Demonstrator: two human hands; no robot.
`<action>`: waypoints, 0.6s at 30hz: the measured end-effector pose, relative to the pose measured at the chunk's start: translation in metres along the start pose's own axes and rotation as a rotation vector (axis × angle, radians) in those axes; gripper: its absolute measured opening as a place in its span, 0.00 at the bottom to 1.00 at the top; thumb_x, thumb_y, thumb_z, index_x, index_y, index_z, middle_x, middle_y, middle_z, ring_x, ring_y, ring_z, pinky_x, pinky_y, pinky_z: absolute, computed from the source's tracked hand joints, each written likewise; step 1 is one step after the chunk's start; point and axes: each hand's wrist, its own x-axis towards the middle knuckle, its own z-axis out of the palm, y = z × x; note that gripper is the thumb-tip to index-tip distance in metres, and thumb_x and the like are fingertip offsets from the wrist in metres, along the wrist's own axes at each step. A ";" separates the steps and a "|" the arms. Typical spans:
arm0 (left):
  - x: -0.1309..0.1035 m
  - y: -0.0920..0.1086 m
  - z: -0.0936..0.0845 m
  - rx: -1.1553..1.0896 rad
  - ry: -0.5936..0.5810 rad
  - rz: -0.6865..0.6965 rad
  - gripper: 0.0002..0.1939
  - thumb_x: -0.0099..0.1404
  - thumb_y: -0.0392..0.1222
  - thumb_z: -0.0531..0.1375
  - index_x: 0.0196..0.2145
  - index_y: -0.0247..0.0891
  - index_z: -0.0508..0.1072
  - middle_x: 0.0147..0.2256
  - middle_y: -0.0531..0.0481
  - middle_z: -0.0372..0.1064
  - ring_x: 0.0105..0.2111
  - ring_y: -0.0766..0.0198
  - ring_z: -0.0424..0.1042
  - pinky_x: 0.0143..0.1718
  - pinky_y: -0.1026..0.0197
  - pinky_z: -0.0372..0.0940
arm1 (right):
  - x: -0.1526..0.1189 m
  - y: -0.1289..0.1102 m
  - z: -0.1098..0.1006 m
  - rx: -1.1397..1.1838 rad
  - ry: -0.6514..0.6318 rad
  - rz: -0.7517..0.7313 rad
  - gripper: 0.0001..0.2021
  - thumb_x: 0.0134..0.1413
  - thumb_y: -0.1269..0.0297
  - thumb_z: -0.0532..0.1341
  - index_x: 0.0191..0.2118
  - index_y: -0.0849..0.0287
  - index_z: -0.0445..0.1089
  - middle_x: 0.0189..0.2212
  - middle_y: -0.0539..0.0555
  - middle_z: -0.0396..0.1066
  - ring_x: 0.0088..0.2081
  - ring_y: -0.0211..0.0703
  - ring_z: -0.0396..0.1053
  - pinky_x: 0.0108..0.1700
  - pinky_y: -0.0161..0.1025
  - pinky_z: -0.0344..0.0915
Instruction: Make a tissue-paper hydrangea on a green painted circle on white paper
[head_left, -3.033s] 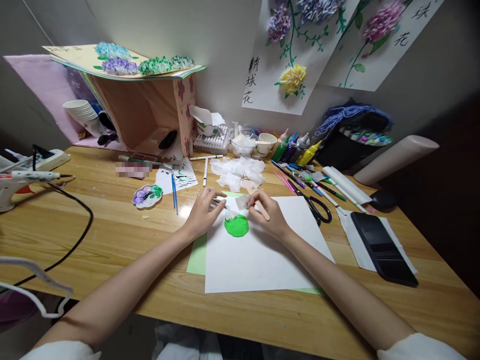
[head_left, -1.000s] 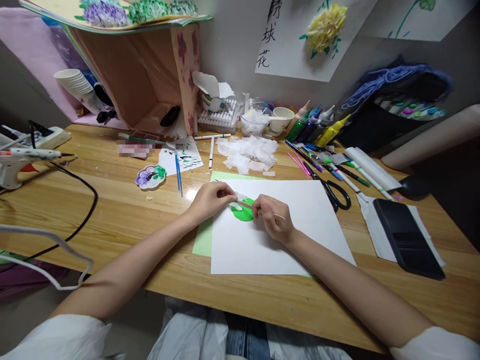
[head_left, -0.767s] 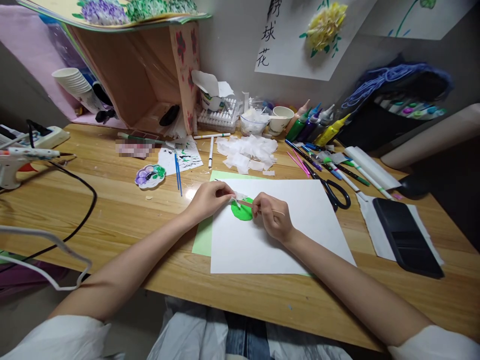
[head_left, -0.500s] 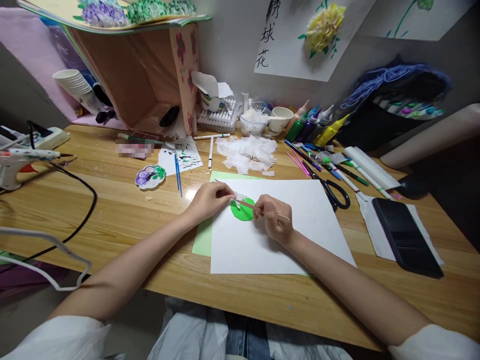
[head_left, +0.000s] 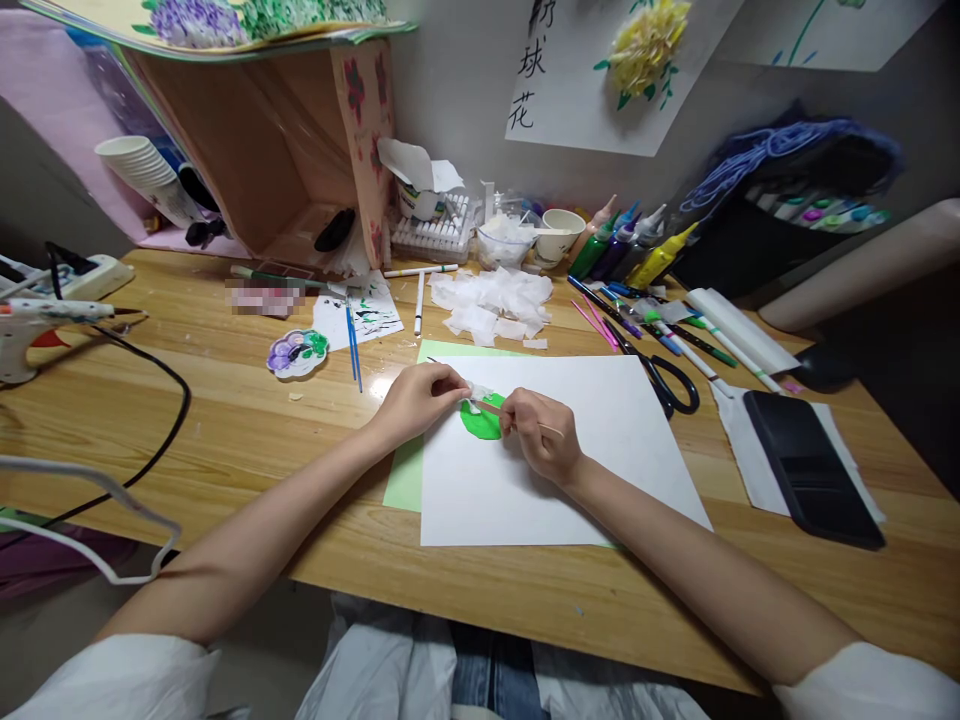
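Head view, centre. The left hand (head_left: 421,402) reaches in over the upper left part of a white sheet (head_left: 540,510), its thumb and forefinger narrowed to a pinch on a small white tissue piece (head_left: 475,405). The right hand (head_left: 544,432) closes its fingers around a thin wooden stick (head_left: 491,408); one end points toward the left fingertips at the tissue, and the other projects past the right fist. A bright green disc (head_left: 481,424) lies on the white sheet between the hands, with whitish tissue at its upper edge; the exact contact between stick and tissue is too small to tell. A pale green sheet (head_left: 405,478) shows from under the white one at its left and upper edges.

Surroundings. On the wooden table (head_left: 255,430), beyond the sheets, lies a loose pile of white tissue (head_left: 491,300); behind it stand a clear bowl (head_left: 504,250) of white material, a paper cup (head_left: 555,245) and a row of paint bottles (head_left: 652,262). To the left are two blue brushes (head_left: 354,350) and a flower-shaped palette (head_left: 298,355) bearing purple and green paint; farther left rests a glue gun (head_left: 56,312). To the right, black-handled scissors (head_left: 684,405) lie near the white sheet's upper corner, and a flat black object (head_left: 811,468) rests partly on white paper (head_left: 855,465). A yellow flower (head_left: 651,58) adorns a sheet on the wall.
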 end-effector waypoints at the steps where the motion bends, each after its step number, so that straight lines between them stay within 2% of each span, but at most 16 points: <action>1: 0.000 0.001 0.000 0.003 -0.003 -0.002 0.07 0.59 0.42 0.60 0.30 0.36 0.75 0.29 0.50 0.74 0.29 0.66 0.69 0.30 0.64 0.60 | 0.000 0.000 0.000 -0.007 -0.002 -0.003 0.20 0.65 0.62 0.41 0.23 0.57 0.58 0.19 0.49 0.61 0.21 0.35 0.59 0.27 0.34 0.57; 6: -0.001 0.003 -0.001 -0.002 -0.022 -0.018 0.07 0.59 0.42 0.60 0.30 0.36 0.75 0.29 0.50 0.74 0.29 0.65 0.69 0.31 0.65 0.60 | -0.001 -0.002 0.001 -0.023 0.017 0.017 0.19 0.65 0.62 0.42 0.23 0.57 0.58 0.18 0.49 0.61 0.21 0.35 0.59 0.26 0.34 0.57; 10: -0.001 0.003 -0.001 -0.012 -0.020 -0.036 0.08 0.59 0.43 0.59 0.31 0.36 0.75 0.30 0.50 0.74 0.29 0.65 0.69 0.31 0.64 0.60 | -0.003 -0.002 -0.001 0.007 0.044 -0.033 0.20 0.65 0.62 0.41 0.23 0.57 0.59 0.18 0.49 0.61 0.21 0.35 0.59 0.25 0.34 0.57; 18: 0.000 0.003 0.000 0.010 -0.017 -0.023 0.09 0.60 0.43 0.58 0.31 0.36 0.75 0.29 0.50 0.73 0.29 0.65 0.68 0.30 0.64 0.60 | 0.001 -0.002 0.000 -0.022 0.003 -0.056 0.19 0.65 0.63 0.41 0.24 0.57 0.59 0.19 0.50 0.61 0.22 0.35 0.59 0.27 0.34 0.58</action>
